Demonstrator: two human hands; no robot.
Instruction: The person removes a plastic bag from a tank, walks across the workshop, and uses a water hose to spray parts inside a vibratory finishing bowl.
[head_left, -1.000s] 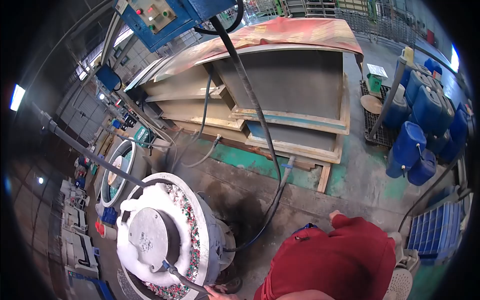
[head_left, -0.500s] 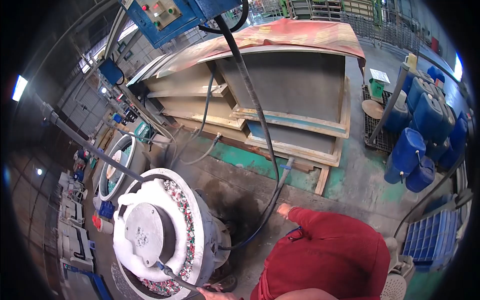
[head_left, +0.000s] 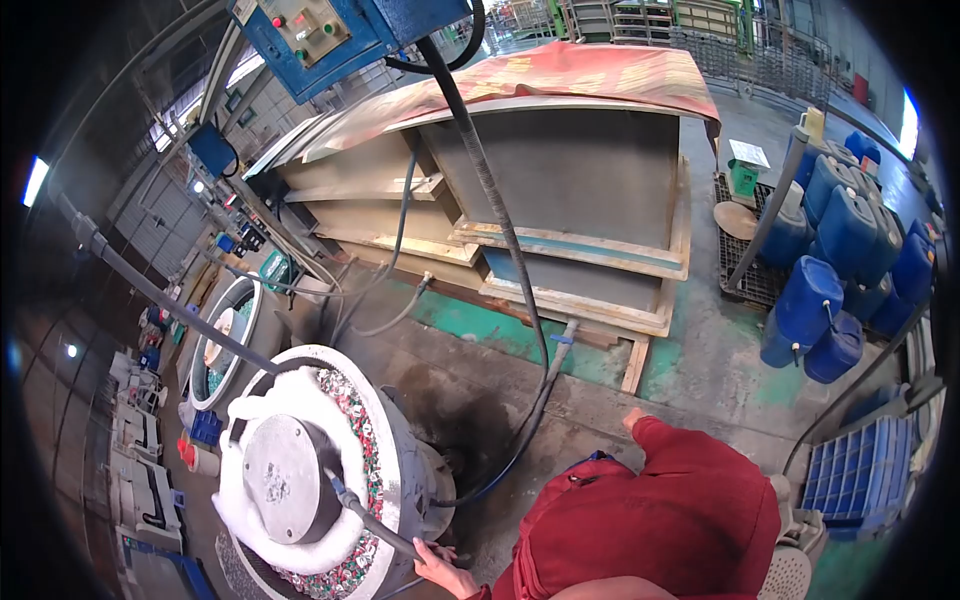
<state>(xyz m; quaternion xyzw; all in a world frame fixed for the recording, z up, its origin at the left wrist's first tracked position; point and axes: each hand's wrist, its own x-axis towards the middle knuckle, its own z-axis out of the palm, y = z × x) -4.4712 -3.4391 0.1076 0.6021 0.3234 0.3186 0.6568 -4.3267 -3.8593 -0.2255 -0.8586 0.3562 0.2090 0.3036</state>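
Hose [head_left: 383, 530] across foam [head_left: 335, 430], beside metal disc [head_left: 283, 475]

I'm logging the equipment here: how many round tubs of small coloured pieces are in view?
2. The near tub, lower left, has white foam around its central cylinder; the far tub stands behind it, further left. Others may be hidden.

Single head-worn camera, facing forward and down, wide view; tub [head_left: 395, 475] near

White foam [head_left: 300, 388] contrasts with pieces [head_left: 357, 412] mottled red, green and silver. The top [head_left: 645, 515] is solid deep red.
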